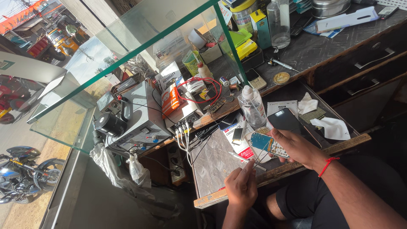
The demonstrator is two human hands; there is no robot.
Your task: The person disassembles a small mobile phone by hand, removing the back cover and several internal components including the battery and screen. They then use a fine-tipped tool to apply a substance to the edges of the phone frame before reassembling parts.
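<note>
The small blue phone circuit board (267,144) lay in my right hand (296,146), fingers closed on it above the worktop (212,163). My left hand (241,186) pinched thin metal tweezers (259,156), tips angled up-right at its near edge.

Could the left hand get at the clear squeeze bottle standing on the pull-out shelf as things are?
Probably not straight away: the left hand holds tweezers, and the circuit board in the right hand lies between it and the bottle.
</note>
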